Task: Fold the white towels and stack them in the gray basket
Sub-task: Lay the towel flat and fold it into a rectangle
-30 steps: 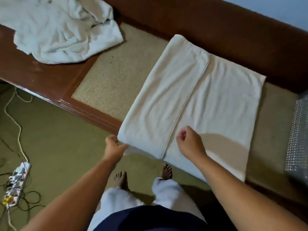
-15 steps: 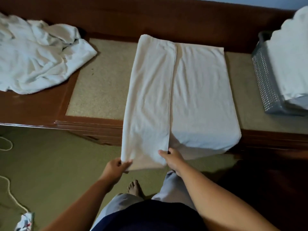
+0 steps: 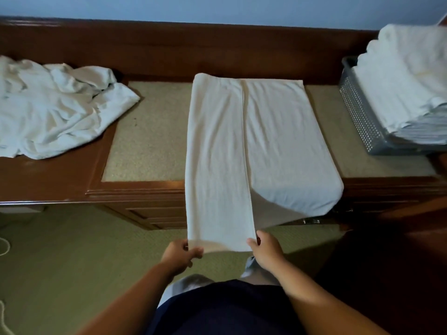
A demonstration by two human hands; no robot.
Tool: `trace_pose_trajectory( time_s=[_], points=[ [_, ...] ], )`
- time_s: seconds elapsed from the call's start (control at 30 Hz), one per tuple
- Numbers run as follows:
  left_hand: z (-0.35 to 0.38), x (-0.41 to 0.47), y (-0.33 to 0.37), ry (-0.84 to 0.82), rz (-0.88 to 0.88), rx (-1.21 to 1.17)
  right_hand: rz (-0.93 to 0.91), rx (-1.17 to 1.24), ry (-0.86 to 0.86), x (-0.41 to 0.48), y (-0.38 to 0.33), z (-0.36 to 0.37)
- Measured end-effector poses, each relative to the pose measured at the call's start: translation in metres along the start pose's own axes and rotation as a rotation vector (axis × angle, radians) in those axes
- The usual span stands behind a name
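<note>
White towel held at its near end by both hands

White cloth, a half-folded towel point(image 3: 242, 146), is spread lengthwise across the woven panel point(image 3: 150, 131) of a brown wooden bench point(image 3: 48, 180). Its left part is laid over the middle as a long flap. The far end is rested near the bench back. The near end is carried past the front edge and held above the green carpet point(image 3: 72, 250).

The flap's near left corner is pinched by the left hand point(image 3: 180, 253), and its near right corner is gripped by the right hand point(image 3: 266, 250). The two hands are set apart by the flap's width. The uncovered right part of the towel is draped over the bench front.

At the right end of the bench the gray basket point(image 3: 360, 122) is seen, with folded white towels point(image 3: 406, 76) stacked in it above its rim. At the left end a crumpled pile of white towels point(image 3: 55, 112) is seen lying, well apart from the spread one.
</note>
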State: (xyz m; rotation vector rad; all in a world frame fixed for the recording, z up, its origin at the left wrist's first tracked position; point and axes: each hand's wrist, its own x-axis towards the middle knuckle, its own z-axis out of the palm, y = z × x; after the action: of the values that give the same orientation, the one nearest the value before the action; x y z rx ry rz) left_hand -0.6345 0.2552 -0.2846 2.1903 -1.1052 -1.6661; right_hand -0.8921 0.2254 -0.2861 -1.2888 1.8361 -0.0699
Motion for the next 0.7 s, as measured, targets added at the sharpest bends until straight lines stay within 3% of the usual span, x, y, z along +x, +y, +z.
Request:
trace_pose_trajectory(
  time_s=[0.1, 0.17, 0.3, 0.47, 0.57, 0.7],
  points=[
    [-0.002, 0.014, 0.008, 0.037, -0.136, 0.25, 0.069, -0.115, 0.031, 0.006, -0.01, 0.001],
    [-0.012, 0.017, 0.024, 0.175, -0.159, 0.376, 0.0, -0.182, 0.074, 0.004, -0.02, -0.009],
    [-0.028, 0.013, 0.073, 0.505, 0.143, 0.475, -0.269, -0.333, 0.124, 0.011, -0.046, -0.042],
    [-0.031, 0.034, 0.117, 0.461, 0.441, 0.667, -0.453, -0.442, -0.032, 0.04, -0.09, -0.083],
    [-0.024, 0.048, 0.134, 0.424, 0.473, 0.78, -0.521, -0.509, -0.088, 0.06, -0.111, -0.099],
    [-0.014, 0.055, 0.148, 0.411, 0.425, 0.739, -0.557, -0.613, -0.15, 0.088, -0.132, -0.106]
  ],
)
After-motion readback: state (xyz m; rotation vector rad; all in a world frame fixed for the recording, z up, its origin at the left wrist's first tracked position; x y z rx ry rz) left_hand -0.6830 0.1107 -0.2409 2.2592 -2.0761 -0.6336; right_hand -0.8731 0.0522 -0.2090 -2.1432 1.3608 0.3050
